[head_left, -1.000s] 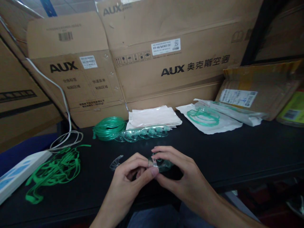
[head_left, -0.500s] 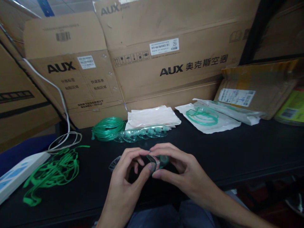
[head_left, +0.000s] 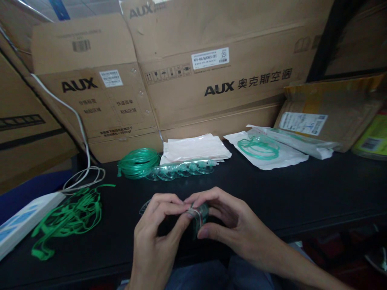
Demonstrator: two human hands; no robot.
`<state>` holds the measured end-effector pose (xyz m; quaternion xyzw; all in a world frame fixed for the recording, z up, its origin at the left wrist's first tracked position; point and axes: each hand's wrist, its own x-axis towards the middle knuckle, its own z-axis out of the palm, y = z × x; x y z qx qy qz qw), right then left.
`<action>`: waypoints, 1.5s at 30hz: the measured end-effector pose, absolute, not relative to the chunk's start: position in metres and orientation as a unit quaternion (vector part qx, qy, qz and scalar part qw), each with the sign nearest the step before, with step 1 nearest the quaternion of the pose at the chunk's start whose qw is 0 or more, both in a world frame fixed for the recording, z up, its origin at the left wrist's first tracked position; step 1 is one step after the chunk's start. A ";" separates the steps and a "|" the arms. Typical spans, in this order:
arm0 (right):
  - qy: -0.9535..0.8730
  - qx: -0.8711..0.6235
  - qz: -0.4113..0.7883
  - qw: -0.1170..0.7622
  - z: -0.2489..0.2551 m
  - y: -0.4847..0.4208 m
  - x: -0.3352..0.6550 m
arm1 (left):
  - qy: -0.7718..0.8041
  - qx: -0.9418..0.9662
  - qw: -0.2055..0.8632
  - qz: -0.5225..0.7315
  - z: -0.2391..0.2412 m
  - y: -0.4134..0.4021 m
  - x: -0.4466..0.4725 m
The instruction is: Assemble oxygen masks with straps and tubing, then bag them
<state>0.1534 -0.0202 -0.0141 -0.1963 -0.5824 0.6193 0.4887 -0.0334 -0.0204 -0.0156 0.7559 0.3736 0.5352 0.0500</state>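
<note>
well, the left hand [head_left: 148, 229] has thumb and fingertips pinched on one edge of a small clear-green mask piece [head_left: 203, 212], while the right hand [head_left: 242, 219] clasps its other side, so the piece sits between the two sets of fingertips. it is nearer than the row of clear masks [head_left: 184, 169]; left of that row is coiled green tubing [head_left: 137, 163], and behind it, white sheets [head_left: 195, 150].

You're in what looks like a storeroom. Large printed cartons [head_left: 242, 52] back your black worktop [head_left: 272, 193], a labelled parcel [head_left: 344, 104] nearby.
</note>
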 end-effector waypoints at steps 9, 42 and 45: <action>-0.566 -0.158 0.646 0.487 -0.014 -0.019 0.160 | 0.343 0.769 0.006 0.540 -0.017 -0.023 -0.030; -0.611 -0.241 0.586 0.475 -0.013 -0.024 0.152 | 0.323 0.757 0.010 0.568 -0.017 -0.024 -0.029; -0.674 -0.261 0.460 0.516 -0.019 -0.027 0.150 | 0.323 0.758 -0.015 0.566 -0.020 -0.025 -0.030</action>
